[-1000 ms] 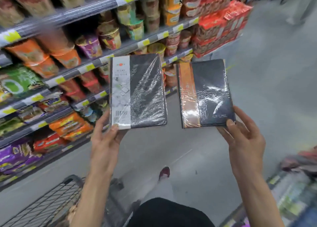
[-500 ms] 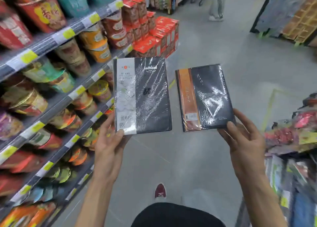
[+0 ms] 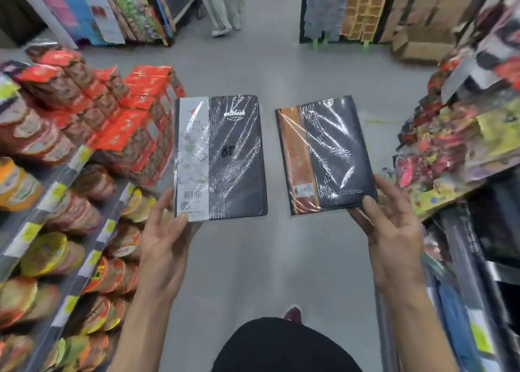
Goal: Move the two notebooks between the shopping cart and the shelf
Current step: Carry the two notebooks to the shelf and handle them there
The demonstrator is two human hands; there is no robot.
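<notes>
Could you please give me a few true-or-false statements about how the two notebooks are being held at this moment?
1. The left hand pinches the white-strip notebook at its lower corner. True.
2. The orange-strip notebook lies in a shopping cart. False: the right hand holds it up above the floor.
3. Both notebooks are wrapped in clear, shiny film. True.
4. The two notebooks overlap each other. False: they are apart, with floor showing between them.
</notes>
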